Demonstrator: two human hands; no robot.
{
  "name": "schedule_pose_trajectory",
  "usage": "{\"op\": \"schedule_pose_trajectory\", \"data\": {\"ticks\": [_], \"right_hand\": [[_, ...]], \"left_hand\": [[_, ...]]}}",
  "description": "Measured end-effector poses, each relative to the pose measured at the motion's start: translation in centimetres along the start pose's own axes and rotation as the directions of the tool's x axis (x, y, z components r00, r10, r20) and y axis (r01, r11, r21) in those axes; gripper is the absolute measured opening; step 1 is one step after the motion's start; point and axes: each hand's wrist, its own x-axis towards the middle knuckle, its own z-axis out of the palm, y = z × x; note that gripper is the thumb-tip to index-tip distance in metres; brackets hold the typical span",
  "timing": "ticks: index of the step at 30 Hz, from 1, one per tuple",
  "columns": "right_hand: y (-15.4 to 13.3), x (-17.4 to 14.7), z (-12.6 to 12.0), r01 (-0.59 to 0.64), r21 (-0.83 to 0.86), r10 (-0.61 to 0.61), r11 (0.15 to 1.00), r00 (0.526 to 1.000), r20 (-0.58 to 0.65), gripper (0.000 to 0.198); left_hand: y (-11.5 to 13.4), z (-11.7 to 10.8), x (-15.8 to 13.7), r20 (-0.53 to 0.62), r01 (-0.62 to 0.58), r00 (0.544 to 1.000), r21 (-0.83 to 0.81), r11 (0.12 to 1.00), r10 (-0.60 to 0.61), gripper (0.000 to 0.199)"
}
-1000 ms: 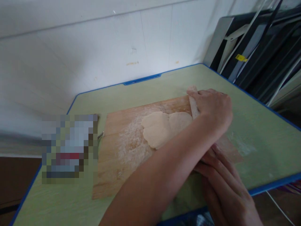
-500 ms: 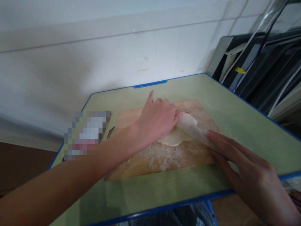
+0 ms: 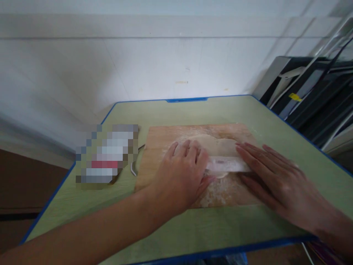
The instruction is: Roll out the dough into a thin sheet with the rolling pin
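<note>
A pale, translucent rolling pin lies crosswise over a flattened sheet of dough. My left hand is curled over the pin's left end, thumb on the near side. At the right end, my right hand rests over the pin with its fingers extended forward and thumb below. The dough lies on a wooden board dusted with white flour. Both ends of the pin are hidden beneath my hands.
The board rests on a pale green table with a blue rim. On the left lie a pixelated flat object and a curved metal piece. A white wall stands behind; dark panels lean at the right.
The rolling pin has turned from slanted to nearly level. My left hand has come nearer and its raised index finger has lowered onto the pin. The view has shifted slightly.
</note>
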Motion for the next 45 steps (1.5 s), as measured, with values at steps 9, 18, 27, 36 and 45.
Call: {"op": "schedule_pose_trajectory", "data": {"ticks": [9, 18, 27, 36, 45], "right_hand": [[1.8, 3.6, 0.2, 0.035, -0.032, -0.032, 0.999, 0.996, 0.079, 0.059], [3.6, 7.1, 1.7, 0.012, 0.003, -0.012, 1.000, 0.991, 0.134, 0.053], [3.9, 9.4, 1.7, -0.032, 0.061, 0.016, 0.998, 0.968, 0.250, 0.061], [3.8, 10.2, 2.0, -0.084, 0.039, 0.066, 0.996, 0.942, 0.329, 0.059], [3.5, 11.2, 1.9, -0.104, 0.053, 0.073, 0.993, 0.908, 0.412, 0.054]], "left_hand": [[-1.2, 0.4, 1.2, -0.008, 0.010, 1.000, -0.127, 0.992, -0.011, 0.038], [-2.9, 0.9, 2.9, -0.011, 0.055, 0.998, -0.164, 0.985, -0.058, 0.046], [-4.0, 1.2, 3.9, 0.031, 0.088, 0.996, -0.223, 0.971, -0.083, 0.062], [-5.0, 1.5, 4.8, 0.123, 0.136, 0.986, -0.243, 0.960, -0.109, 0.076], [-5.2, 1.3, 4.8, 0.074, 0.086, 0.995, -0.195, 0.977, -0.073, 0.069]]}}
